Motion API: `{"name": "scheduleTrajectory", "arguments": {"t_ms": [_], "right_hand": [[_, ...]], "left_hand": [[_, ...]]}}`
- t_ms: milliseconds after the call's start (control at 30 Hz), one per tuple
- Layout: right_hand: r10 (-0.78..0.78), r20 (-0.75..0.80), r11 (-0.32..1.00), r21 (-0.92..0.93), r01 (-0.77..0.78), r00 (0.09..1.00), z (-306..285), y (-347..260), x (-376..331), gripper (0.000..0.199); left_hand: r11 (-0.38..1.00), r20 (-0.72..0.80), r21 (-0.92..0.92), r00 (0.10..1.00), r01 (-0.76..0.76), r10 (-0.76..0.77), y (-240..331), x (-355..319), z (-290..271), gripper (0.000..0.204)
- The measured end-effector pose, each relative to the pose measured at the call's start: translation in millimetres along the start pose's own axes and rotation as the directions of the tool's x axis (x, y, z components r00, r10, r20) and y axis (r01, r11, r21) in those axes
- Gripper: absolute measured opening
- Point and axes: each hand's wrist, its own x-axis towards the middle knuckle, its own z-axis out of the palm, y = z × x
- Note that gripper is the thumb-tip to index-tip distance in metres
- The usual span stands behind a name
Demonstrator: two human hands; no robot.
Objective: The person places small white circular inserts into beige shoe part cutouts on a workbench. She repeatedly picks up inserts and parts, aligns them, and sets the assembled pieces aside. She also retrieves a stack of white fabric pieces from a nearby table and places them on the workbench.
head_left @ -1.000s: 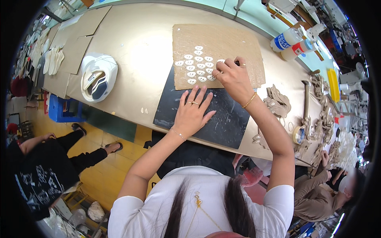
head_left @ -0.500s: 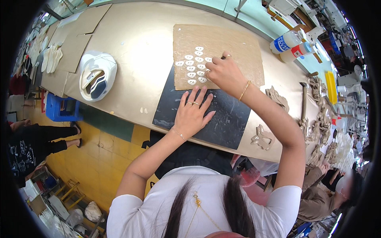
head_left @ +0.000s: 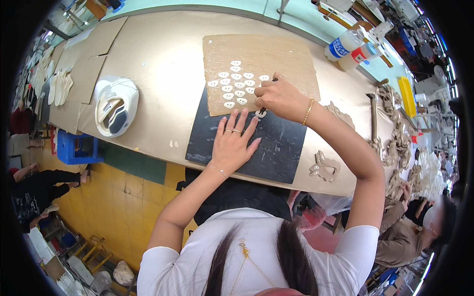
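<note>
My left hand [head_left: 234, 143] lies flat, fingers spread, on a black mat [head_left: 276, 143] at the table's near edge. My right hand [head_left: 276, 96] is closed around a thin dark tool whose tip touches a small white cut-out piece [head_left: 260, 114] on the mat. Just beyond lies a brown cardboard sheet [head_left: 276, 56] carrying several small white oval pieces [head_left: 232, 89] in rows.
A white and dark cap-like object [head_left: 116, 104] sits on the beige table [head_left: 163, 54] to the left. Two plastic bottles [head_left: 350, 49] stand at the far right. Tan cut-out parts [head_left: 323, 167], a hammer [head_left: 374, 111] and piles of pieces lie right. Other people sit at lower left and lower right.
My right hand has drawn back from the cardboard's white pieces down to the mat's upper edge with the tool. My left hand has stayed flat on the mat.
</note>
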Motion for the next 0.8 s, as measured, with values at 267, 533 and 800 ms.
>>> {"name": "scheduleTrajectory", "arguments": {"t_ms": [267, 533, 800], "right_hand": [[0.025, -0.007, 0.999, 0.048, -0.024, 1.000, -0.6, -39.1, -63.5, 0.005], [0.050, -0.113, 0.998, 0.037, -0.046, 0.992, 28.3, -60.3, -76.8, 0.008], [0.232, -0.154, 0.972, 0.073, -0.223, 0.961, 30.3, -69.0, -85.6, 0.006]], "left_hand": [[0.990, -0.080, -0.134, 0.996, -0.052, 0.042, -4.2, -1.3, -2.6, 0.040], [0.933, -0.003, -0.166, 0.946, -0.319, 0.323, 21.4, -6.6, -9.0, 0.040], [0.940, 0.007, -0.115, 0.946, -0.322, 0.325, 26.3, 0.7, -4.3, 0.035]]}}
